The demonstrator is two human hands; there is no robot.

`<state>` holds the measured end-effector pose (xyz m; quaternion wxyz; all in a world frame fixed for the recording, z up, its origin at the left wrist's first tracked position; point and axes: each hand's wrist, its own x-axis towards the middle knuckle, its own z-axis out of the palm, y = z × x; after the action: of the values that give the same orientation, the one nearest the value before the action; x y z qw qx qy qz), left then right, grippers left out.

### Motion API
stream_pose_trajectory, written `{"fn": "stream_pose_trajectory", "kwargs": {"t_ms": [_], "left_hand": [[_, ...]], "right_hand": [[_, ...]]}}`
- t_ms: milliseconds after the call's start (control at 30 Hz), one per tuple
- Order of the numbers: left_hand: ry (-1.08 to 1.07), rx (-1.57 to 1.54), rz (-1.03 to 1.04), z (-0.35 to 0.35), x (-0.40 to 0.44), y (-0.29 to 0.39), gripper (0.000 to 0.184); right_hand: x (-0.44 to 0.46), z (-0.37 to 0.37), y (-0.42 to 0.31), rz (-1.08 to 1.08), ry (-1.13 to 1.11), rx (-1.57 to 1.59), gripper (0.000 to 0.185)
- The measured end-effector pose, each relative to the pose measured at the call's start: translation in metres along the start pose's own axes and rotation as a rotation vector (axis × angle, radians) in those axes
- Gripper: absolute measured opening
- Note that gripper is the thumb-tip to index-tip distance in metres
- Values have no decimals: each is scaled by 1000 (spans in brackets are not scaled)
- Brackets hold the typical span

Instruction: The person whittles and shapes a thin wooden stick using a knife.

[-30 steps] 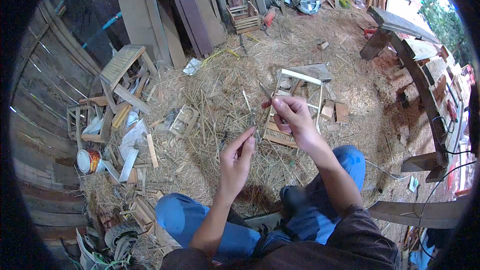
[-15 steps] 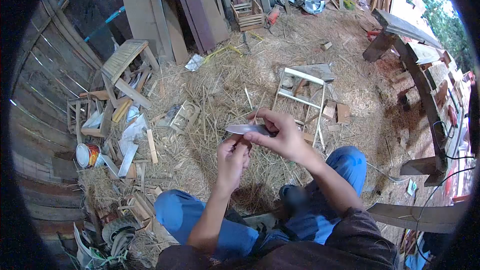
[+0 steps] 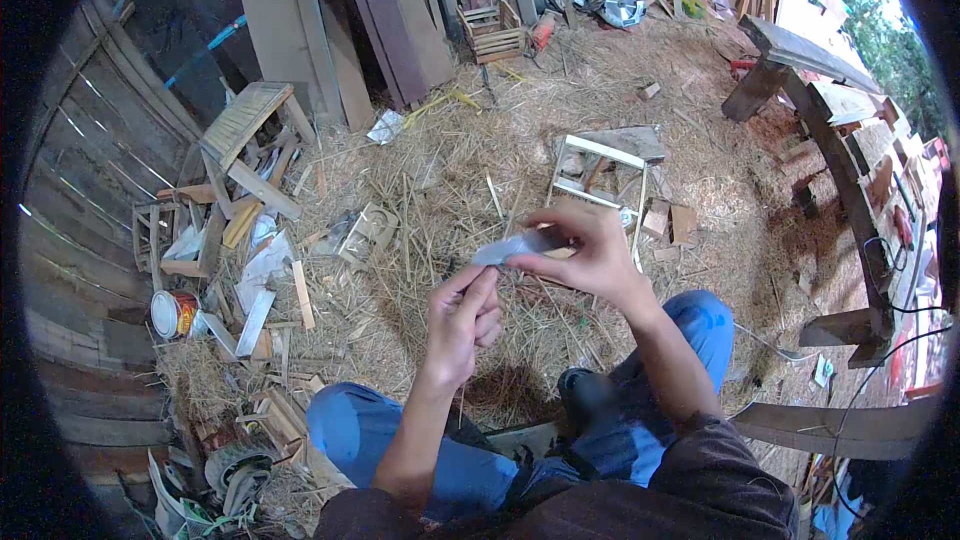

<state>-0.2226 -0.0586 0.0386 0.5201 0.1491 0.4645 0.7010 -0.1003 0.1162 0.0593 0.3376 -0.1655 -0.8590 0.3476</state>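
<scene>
My right hand [image 3: 592,252] is closed around the dark handle of a knife [image 3: 503,249], with the blade pointing left and slightly blurred. Just below and left of the blade, my left hand [image 3: 463,325] is closed, thumb and forefinger pinched together against the blade's tip end. A thin pale strip [image 3: 459,402] seems to hang beneath the left hand, though most of it is hidden by the fingers. Both hands are above the straw-strewn ground, in front of my knees.
Straw and shavings cover the floor [image 3: 440,190]. Ahead lies a pale wooden frame [image 3: 598,171]. At left stand a small wooden stool [image 3: 246,120] and a paint can [image 3: 175,314]. A workbench [image 3: 845,160] runs along the right, with a cable [image 3: 870,380] below it.
My right hand has moved slightly right with the knife, whose blade has turned. My left hand has shifted a little, and its pinched fingers now show more clearly beneath the blade.
</scene>
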Motion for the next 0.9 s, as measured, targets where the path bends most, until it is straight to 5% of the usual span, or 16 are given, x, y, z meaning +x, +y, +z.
{"fn": "stream_pose_trajectory", "kwargs": {"t_ms": [200, 367, 500, 633, 800, 900], "left_hand": [[30, -65, -59, 4, 0, 11, 28], [6, -22, -11, -6, 5, -10, 32], [1, 65, -15, 7, -3, 9, 17], [-5, 92, -9, -4, 4, -5, 35], [-24, 111, -47, 8, -4, 1, 37], [-22, 113, -24, 1, -1, -1, 38]], "right_hand": [[6, -2, 11, -11, 156, -179, 38], [-6, 16, -6, -49, -31, -22, 38], [6, -2, 11, 53, 110, -93, 38], [-9, 10, -6, -11, -65, -3, 38], [11, -22, 10, 59, 178, -218, 37], [-4, -8, 7, 136, 99, -17, 38]]}}
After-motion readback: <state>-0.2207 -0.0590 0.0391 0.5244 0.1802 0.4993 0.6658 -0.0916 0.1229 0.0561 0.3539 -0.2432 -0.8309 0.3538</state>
